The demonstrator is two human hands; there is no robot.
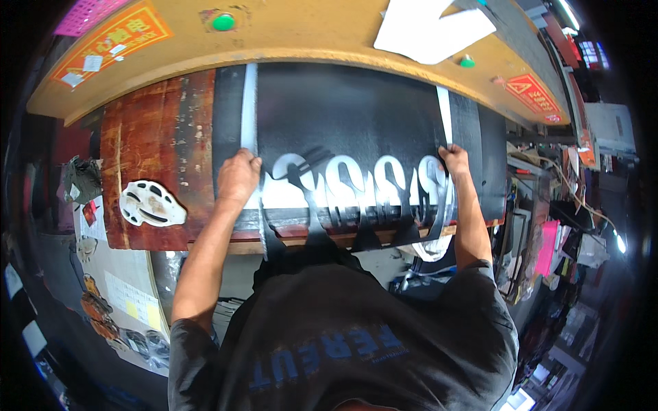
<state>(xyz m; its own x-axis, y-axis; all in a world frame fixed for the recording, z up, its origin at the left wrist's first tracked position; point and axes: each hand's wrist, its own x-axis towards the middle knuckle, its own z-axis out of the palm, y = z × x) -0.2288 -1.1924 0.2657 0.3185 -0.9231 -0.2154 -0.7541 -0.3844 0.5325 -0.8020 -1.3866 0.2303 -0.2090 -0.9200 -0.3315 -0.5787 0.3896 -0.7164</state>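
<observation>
A wide black sheet [349, 113] lies across the work board in front of me. Curved, sole-like openings run in a row along its near part, and white shows through them. Its near edge, cut into pointed tongues, hangs toward my body. My left hand [238, 177] is closed at the sheet's left edge, beside a white strip [249, 103]. Over at the right edge my right hand [455, 162] pinches the sheet, below another white strip [445, 113]. The fingertips of both hands are partly hidden.
A yellow machine beam [301, 41] with green buttons [223, 22] spans the far side. White papers [428, 31] rest on it. On the reddish-brown board [157, 130] at left lies a white shape with dark slots [152, 203]. Cluttered shelves [528, 226] stand at right.
</observation>
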